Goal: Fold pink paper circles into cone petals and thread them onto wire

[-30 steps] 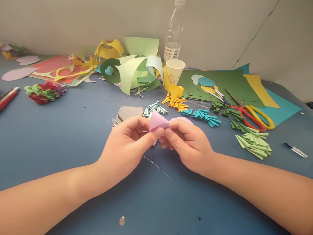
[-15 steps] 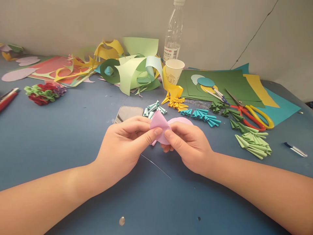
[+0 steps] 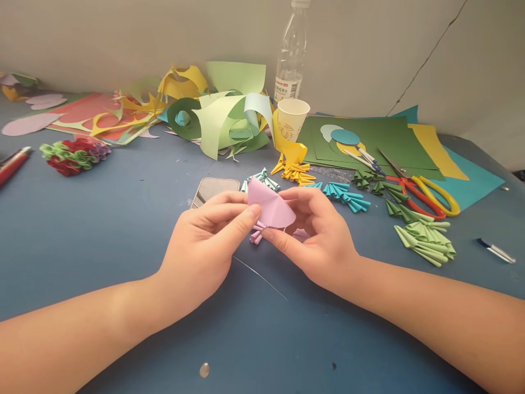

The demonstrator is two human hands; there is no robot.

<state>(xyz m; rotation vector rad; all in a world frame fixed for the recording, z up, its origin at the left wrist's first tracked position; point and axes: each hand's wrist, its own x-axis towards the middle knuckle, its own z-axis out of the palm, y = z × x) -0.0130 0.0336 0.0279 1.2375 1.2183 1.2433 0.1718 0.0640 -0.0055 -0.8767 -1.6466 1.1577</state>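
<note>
My left hand (image 3: 211,238) pinches a folded piece of lilac paper (image 3: 271,203) between thumb and fingers at its left edge. Its curved edge faces lower right. My right hand (image 3: 315,232) is curled around the right side of this paper, thumb at the lower edge and fingertips hidden behind it. Small rolled lilac paper cones (image 3: 256,237) lie on the table below, partly covered by the hands. Just behind are pale blue cones (image 3: 262,178) and a phone (image 3: 215,189) lying flat. A thin needle-like line (image 3: 262,278) lies in front.
Yellow cones (image 3: 296,174), blue cones (image 3: 346,196) and light green cones (image 3: 429,241) lie in groups. Scissors (image 3: 426,197) rest at the right on coloured sheets (image 3: 369,156). A paper cup (image 3: 292,117) and a bottle (image 3: 290,60) stand behind. Paper scraps (image 3: 215,126) spread leftward.
The lilac paper has turned and now shows a broader face. My right thumb has slid left along its lower edge, and the right fingers have opened out somewhat behind it.
</note>
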